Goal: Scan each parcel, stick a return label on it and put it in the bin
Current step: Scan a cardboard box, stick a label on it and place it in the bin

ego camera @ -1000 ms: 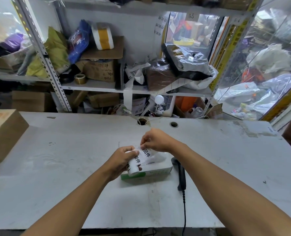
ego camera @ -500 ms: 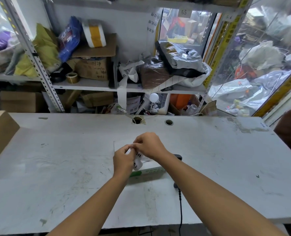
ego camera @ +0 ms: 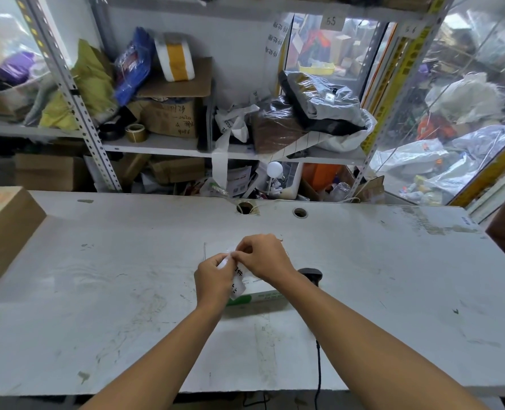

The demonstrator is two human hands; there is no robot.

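The table (ego camera: 127, 291) fills most of my view, and the shelf (ego camera: 186, 147) behind it is packed with boxes and bags. A cardboard box (ego camera: 5, 229) sits at the table's far left edge, a bit further out of view than half a second ago. The parcel (ego camera: 263, 295), a small white box with a green edge, lies in the middle of the table under my hands, where it was before. The scanner (ego camera: 310, 273) lies just to its right, its cable running off the near edge. My right hand (ego camera: 264, 257) pinches the top of the label strip (ego camera: 239, 279), fingers curled. My left hand (ego camera: 214, 278) grips the strip lower down; the two hands are closer together than a second ago.
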